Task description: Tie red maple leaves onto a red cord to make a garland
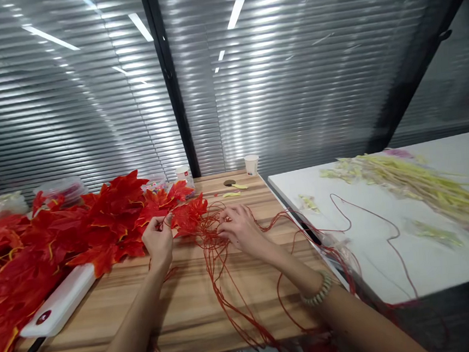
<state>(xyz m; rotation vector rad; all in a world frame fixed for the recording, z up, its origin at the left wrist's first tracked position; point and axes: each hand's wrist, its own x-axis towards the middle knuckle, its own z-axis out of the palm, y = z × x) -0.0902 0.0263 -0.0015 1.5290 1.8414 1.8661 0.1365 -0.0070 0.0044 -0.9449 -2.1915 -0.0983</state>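
Observation:
My left hand (159, 242) pinches a thin red cord, close to the edge of a heap of red artificial maple leaves (115, 219). My right hand (242, 231), with a beaded bracelet on its wrist, has its fingers curled into a tangle of red cords (210, 235). Between the two hands lies a red leaf cluster (188, 215), right against the tangle. Loose strands hang from the tangle over the table's near edge, and others trail to the right. Exactly which strands the right fingers grip is partly hidden.
A white device (62, 300) with a black cable lies on the wooden table (180, 306) at left. Paper cups (251, 165) and yellow scraps (232, 194) are at the back. On the white table (374, 273) lie yellow-green stems (415, 182) and a stray cord. Blinds stand behind.

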